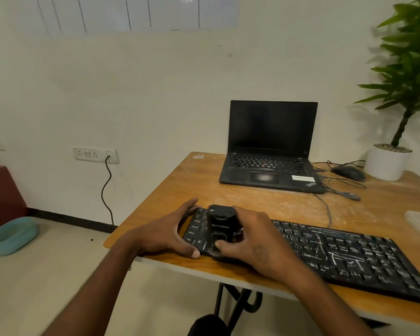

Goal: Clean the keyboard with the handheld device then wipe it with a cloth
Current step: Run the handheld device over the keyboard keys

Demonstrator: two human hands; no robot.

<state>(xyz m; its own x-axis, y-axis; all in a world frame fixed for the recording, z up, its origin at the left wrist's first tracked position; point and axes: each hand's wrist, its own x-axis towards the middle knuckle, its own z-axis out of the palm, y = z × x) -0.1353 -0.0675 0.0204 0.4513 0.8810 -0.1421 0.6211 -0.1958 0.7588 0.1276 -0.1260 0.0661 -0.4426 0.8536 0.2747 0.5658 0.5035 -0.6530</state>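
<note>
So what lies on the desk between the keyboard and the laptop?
In the head view, mostly bare wooden desk with whitish scuffs. Only a thin grey cable crosses it, running from the laptop side toward the keyboard.

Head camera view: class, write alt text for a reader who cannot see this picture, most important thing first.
A person's right hand grips a black handheld device on the left end of a dusty black keyboard, while the left hand holds the keyboard's left edge. Behind, on the wooden table, stand an open laptop, a mouse and a potted plant.
</note>
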